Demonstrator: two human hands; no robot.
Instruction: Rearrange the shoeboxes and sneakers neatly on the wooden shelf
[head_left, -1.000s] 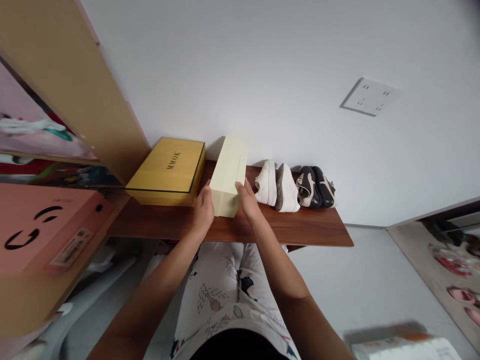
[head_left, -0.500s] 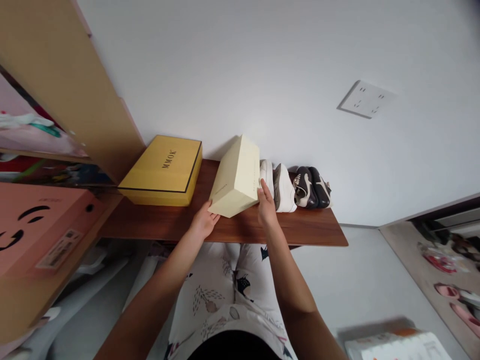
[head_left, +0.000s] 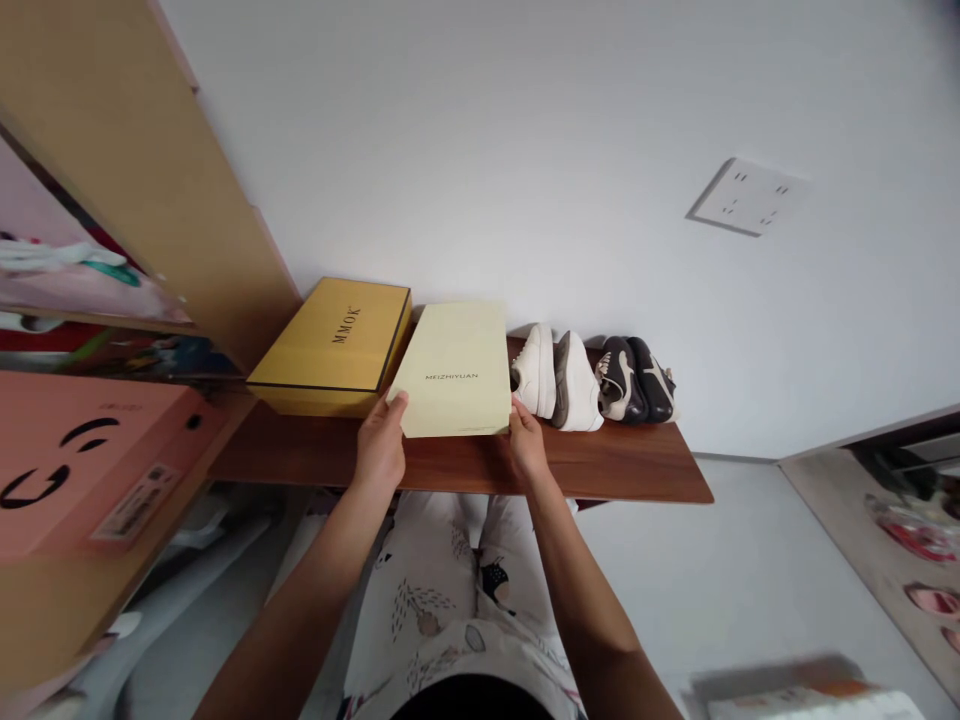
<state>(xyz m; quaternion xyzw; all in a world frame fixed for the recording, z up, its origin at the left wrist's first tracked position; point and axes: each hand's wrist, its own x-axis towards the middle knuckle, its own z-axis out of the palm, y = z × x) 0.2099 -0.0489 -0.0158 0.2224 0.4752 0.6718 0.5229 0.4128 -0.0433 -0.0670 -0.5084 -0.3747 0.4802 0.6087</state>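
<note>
Cream box [head_left: 456, 368] rotated from on-edge to flat, lid up, on wooden shelf [head_left: 615, 465]. Sits just right of yellow box [head_left: 335, 345], left of white sneakers [head_left: 557, 376]. Left hand [head_left: 381, 450] and right hand [head_left: 527, 448] grip its near corners, squaring it.

A home is shown, in a corner where footwear is kept. A pair of white shoes [head_left: 555, 375] and a pair of dark shoes [head_left: 637, 378] are lined up on a low wooden shelf [head_left: 622, 465] against a plain white wall, beside a yellow box [head_left: 330, 345] and a cream box [head_left: 454, 370]. A wall socket [head_left: 746, 195] is set above, a wooden cabinet [head_left: 150, 170] is seen at the left, and soft patterned trousers [head_left: 435, 600] are worn
</note>
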